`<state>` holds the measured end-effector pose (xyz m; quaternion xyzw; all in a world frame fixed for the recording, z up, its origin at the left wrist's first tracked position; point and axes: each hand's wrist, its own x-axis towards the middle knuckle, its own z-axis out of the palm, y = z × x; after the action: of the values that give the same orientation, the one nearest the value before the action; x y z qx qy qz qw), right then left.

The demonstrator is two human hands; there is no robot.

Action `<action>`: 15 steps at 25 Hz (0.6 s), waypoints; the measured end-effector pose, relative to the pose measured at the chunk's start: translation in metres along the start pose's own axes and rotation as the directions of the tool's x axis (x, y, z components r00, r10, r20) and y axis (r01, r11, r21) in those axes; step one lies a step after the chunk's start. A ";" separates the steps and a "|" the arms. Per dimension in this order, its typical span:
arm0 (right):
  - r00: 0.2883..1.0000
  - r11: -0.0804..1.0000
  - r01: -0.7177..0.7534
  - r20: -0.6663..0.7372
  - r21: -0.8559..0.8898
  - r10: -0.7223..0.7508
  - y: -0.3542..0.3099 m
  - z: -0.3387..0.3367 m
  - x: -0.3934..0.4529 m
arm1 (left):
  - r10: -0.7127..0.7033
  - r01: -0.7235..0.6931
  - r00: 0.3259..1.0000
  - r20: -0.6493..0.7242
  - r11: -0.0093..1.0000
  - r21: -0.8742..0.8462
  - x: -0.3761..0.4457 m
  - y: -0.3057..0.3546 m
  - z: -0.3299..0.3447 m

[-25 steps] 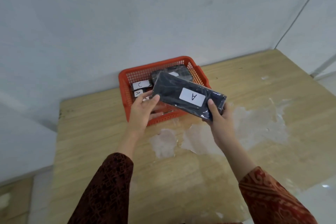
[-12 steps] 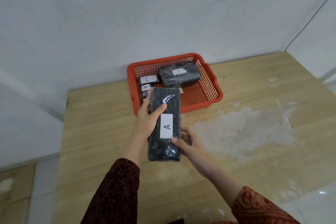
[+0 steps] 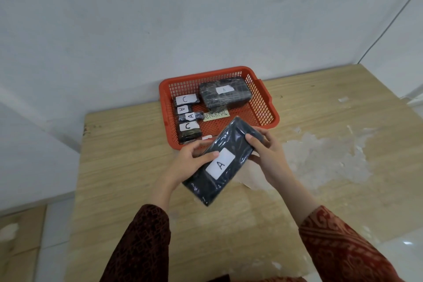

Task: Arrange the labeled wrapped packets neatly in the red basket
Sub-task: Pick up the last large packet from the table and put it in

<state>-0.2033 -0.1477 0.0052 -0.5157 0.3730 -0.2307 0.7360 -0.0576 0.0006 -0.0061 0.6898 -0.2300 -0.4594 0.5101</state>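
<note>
Both hands hold one dark wrapped packet (image 3: 223,160) above the table (image 3: 128,167), just in front of the red basket (image 3: 263,101). The packet lies slanted, its far end up and to the right near the basket's front rim, its near end down and to the left. A white label (image 3: 220,163) with the letter A faces up at its middle.

The left hand (image 3: 192,162) grips the packet's left long edge, thumb pressed on top beside the label, the other fingers curled beneath. The right hand (image 3: 265,153) clasps the far right part, thumb on top and fingers wrapped round the edge. The packet sits between the two hands, touching both, with its near end sticking out free below the left hand.

Inside the basket, a large packet (image 3: 225,95) labeled A lies flat at the back right. Along the left wall runs a row of small packets: one marked C (image 3: 186,99) at the back, then two marked A (image 3: 182,110) (image 3: 191,116), then another marked C (image 3: 188,126) nearest the front. A pale note (image 3: 216,115) with handwritten letters lies on the basket floor between the row and the large packet.

The table's wood surface shows a worn whitish patch (image 3: 320,158) to the right of the hands. Patterned dark red sleeves (image 3: 142,242) cover both forearms.
</note>
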 end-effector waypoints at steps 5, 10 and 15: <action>0.979 0.994 -0.025 -0.200 0.110 0.047 0.017 -0.006 -0.007 | -0.150 0.055 0.952 -0.266 0.942 -0.332 -0.002 -0.016 -0.006; 0.984 0.994 -0.062 -0.173 -0.095 0.045 0.046 -0.001 -0.023 | -0.259 -0.079 0.774 -0.578 0.866 -0.495 0.001 -0.022 -0.003; 0.976 1.000 0.006 -0.216 0.004 -0.005 0.033 -0.006 -0.008 | -0.162 -0.170 0.789 -0.593 0.870 -0.464 -0.005 -0.025 0.017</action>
<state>-0.2145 -0.1335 -0.0239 -0.4868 0.4486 -0.2883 0.6918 -0.0788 0.0055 -0.0277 0.6467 0.0724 -0.2519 0.7164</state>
